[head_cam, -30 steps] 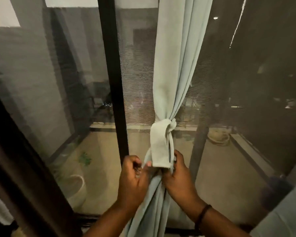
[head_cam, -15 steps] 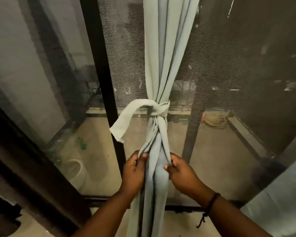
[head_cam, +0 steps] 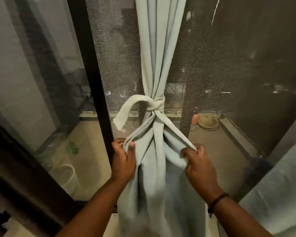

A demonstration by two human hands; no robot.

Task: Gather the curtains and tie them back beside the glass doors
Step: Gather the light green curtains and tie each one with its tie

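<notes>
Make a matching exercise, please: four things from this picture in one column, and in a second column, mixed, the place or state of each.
Things:
1. tie strip
2. left hand
3. right hand
4. wristband

Places or states:
A. pinches a curtain fold pulled out to the right
B. knotted round the gathered curtain, one end hanging free on the left
C. dark, round the right forearm
D. grips the curtain's left edge, below the knot

Pairs: 1-B, 2-D, 3-A, 4-C
</notes>
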